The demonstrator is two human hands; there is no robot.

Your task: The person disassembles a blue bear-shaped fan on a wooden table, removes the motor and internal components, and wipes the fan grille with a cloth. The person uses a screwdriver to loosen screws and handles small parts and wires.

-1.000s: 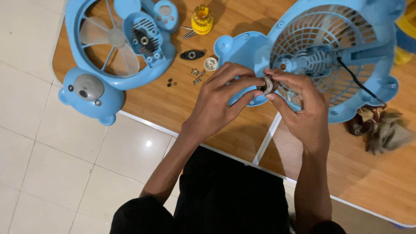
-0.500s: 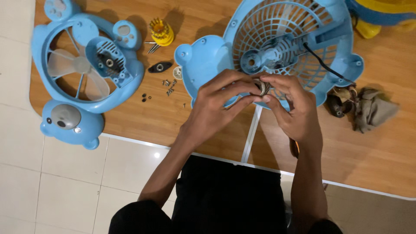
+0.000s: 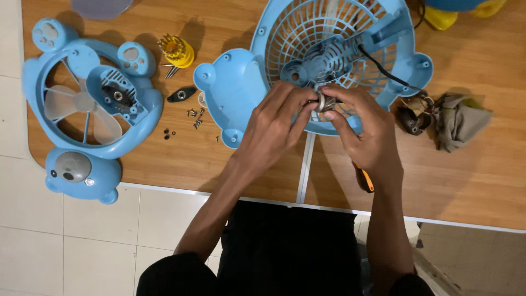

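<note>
Both my hands meet over a blue bear-shaped fan housing (image 3: 235, 93) with a round grille (image 3: 323, 33) lying on the wooden table. My left hand (image 3: 274, 126) and my right hand (image 3: 364, 134) pinch a small round metal part (image 3: 324, 102) between their fingertips, just below the fan's blue motor block (image 3: 323, 57). A black cable (image 3: 383, 68) runs from the motor to the right.
A second blue fan shell with a pale blade (image 3: 82, 107) lies at the left. Between them are a yellow screwdriver-bit holder (image 3: 176, 50), a black oval piece (image 3: 182, 94) and several loose screws (image 3: 194, 115). A grey rag (image 3: 460, 120), an orange-handled tool (image 3: 364, 180) and the table's front edge (image 3: 164, 189) are near.
The view has shifted, so the table's things sit lower and further right in the picture. My hands stay together on the small metal part by the motor.
</note>
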